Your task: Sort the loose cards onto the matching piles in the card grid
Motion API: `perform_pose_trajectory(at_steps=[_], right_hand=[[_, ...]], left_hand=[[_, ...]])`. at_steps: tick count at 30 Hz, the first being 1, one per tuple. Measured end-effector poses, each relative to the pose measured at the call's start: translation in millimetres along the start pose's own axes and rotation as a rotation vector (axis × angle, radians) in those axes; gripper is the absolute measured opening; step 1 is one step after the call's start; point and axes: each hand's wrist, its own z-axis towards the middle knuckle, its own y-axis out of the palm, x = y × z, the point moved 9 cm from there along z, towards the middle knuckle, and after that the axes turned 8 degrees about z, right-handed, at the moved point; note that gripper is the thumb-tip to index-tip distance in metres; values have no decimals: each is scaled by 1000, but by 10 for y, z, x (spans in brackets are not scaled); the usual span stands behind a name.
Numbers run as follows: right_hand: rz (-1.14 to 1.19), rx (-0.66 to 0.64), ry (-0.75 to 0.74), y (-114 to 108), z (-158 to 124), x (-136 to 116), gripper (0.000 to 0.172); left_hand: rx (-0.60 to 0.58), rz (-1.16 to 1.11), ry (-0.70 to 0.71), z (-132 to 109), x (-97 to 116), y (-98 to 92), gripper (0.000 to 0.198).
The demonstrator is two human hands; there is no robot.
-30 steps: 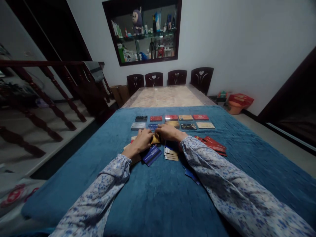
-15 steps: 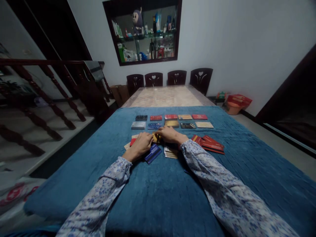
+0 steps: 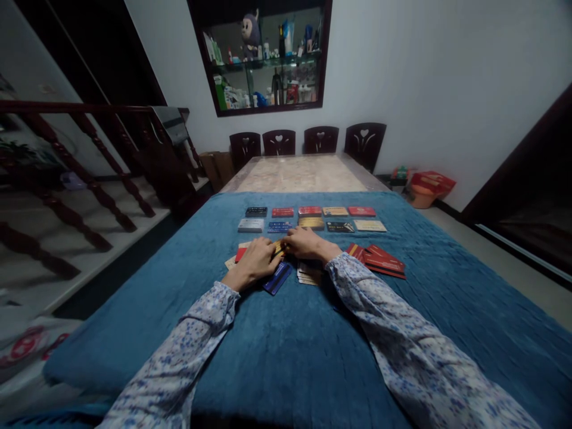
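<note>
Ten neat card stacks [image 3: 310, 211], four chairs [image 3: 269, 146]

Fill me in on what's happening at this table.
A person is handling cards over a blue cloth. The left hand and right hand meet around gold-coloured cards; the fingers hide how many. A blue card lies beside the left hand, pale cards lie overlapped near the right wrist, and red cards lie loosely to the right. Just beyond the hands, two rows of cards are neatly laid out.
</note>
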Motion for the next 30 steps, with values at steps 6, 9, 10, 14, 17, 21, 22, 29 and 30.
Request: perform_pose_trajectory(at_steps=[6,9,10,14,17,21,22,29,30], right_hand=[[42,18,-116,40,23,-78,49],[64,19,-157,63,30,-117,54],[64,20,-163,67,31,-123,54],[29,40,-168,57,29,-120,48],[15,46,-194,45,25,-130,41],[8,44,-227,34,32,-135,35],[8,45,-230,29,35,-132,34],[26,59,-233,-78,2,-163,27],[20,63,-223,-104,-8,-169,26]], left_hand=[[25,-58,29,-20,2,0,22],[2,-84,47,-33,20,13,22],[-5,-87,53,-39,27,10,23],[-23,-88,73,-71,50,-40,23],[-32,-93,105,-101,70,-91,20],[-24,-98,120,-135,64,-147,20],[-22,-99,119,-141,58,-155,20],[17,-136,122,-167,-18,-183,23],[24,-144,119,-167,-40,-181,24]])
